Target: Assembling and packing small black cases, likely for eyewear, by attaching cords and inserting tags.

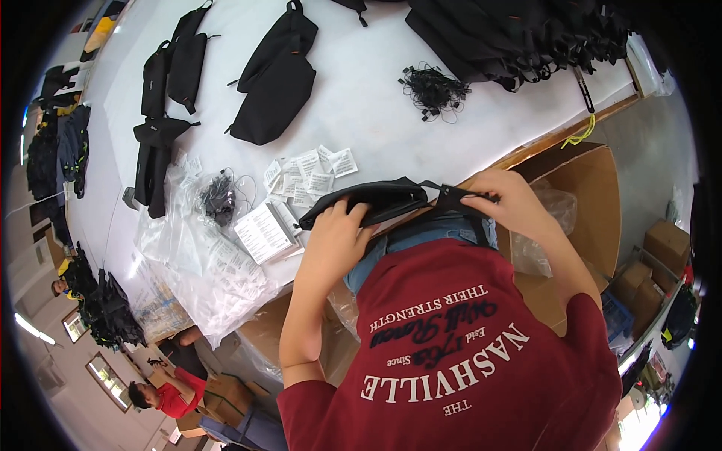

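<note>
A long black zip pouch (376, 201) lies at the table's near edge, against my body, its mouth gaping. My left hand (338, 231) grips its near side, with the fingertips curled over the rim into the opening. At the pouch's right end, a black strap (455, 199) is pinched between the thumb and fingers of my right hand (505, 197). A small whitish patch shows where the strap meets the pouch. Just left of the pouch sits a stack of white printed cards (265, 231). Loose white printed packets (307, 174) are scattered beyond it.
Finished-looking black bags (274, 98) lie across the white table (361, 90), and more are heaped at the far right. Tangled black cords (435, 92) lie near that heap. Clear plastic bags (195, 255) cover the left side. An open cardboard box (583, 203) stands by my right arm.
</note>
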A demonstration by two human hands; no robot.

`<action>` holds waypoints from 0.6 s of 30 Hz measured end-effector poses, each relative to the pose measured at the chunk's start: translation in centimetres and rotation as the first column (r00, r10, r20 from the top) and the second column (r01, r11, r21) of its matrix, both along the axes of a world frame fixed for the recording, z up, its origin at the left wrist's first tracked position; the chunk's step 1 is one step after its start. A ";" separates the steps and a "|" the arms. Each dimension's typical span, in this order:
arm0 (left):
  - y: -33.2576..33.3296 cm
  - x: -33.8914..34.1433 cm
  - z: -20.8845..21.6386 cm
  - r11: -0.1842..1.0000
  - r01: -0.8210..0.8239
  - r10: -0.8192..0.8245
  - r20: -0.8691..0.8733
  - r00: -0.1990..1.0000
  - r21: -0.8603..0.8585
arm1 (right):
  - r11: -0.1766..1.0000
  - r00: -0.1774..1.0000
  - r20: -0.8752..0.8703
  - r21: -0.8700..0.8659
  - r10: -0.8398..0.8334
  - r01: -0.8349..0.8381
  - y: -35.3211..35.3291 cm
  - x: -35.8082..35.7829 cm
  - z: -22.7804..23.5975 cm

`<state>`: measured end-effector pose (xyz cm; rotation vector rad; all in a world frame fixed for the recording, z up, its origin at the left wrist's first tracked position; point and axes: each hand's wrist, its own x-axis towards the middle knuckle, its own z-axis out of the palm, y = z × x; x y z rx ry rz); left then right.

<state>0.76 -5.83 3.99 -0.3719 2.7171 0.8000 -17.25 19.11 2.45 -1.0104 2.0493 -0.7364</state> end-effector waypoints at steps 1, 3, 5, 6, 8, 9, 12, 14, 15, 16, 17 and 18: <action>-0.1 0.1 0.2 1.000 0.001 -0.001 0.000 1.000 0.001 | 1.000 1.000 0.000 0.001 -0.001 0.001 0.1 -0.4 0.7; -0.3 0.2 0.5 0.997 -0.071 0.071 0.139 0.988 -0.004 | 0.921 0.712 0.657 -0.066 -0.249 0.383 0.0 -1.1 2.3; -0.2 0.4 0.1 0.997 -0.070 0.071 0.061 0.996 -0.029 | 0.883 0.574 0.795 -0.110 -0.198 0.456 0.0 -1.3 2.2; -0.2 0.2 0.3 0.998 -0.064 0.066 0.091 0.994 -0.022 | 0.892 0.557 0.824 -0.167 -0.108 0.420 0.6 -1.6 1.3; -0.3 0.2 0.4 0.998 -0.059 0.060 0.121 0.991 -0.014 | 0.895 0.535 0.845 -0.227 -0.015 0.384 1.1 -1.4 0.3; -0.4 0.4 0.4 0.999 -0.042 0.044 0.099 0.994 -0.020 | 0.849 0.375 0.924 -0.257 0.076 0.463 1.1 -1.2 0.1; -0.2 0.8 0.0 0.999 -0.017 0.019 0.037 0.999 -0.045 | 0.757 0.155 0.966 -0.260 0.208 0.600 0.7 -1.1 0.5; 0.0 1.0 0.0 0.998 -0.007 0.007 -0.006 1.000 -0.066 | 0.671 0.104 0.962 -0.252 0.253 0.698 0.5 -1.0 -0.5; 0.1 1.0 0.1 0.998 -0.004 0.003 -0.009 1.000 -0.062 | 0.670 0.109 0.962 -0.252 0.249 0.699 -0.1 -0.6 -0.2; 0.3 0.8 0.2 0.998 0.004 -0.004 -0.007 1.000 -0.061 | 0.538 0.147 0.969 -0.234 0.199 0.810 -1.0 -0.2 0.3; 0.5 0.7 -0.1 0.998 0.012 -0.012 -0.005 1.000 -0.060 | 0.388 0.176 0.974 -0.219 0.143 0.895 -1.4 0.1 0.5; 0.6 0.9 -0.2 0.997 -0.001 0.000 -0.011 1.000 -0.083 | 0.378 0.218 0.968 -0.248 0.122 0.892 -1.3 -0.5 -0.3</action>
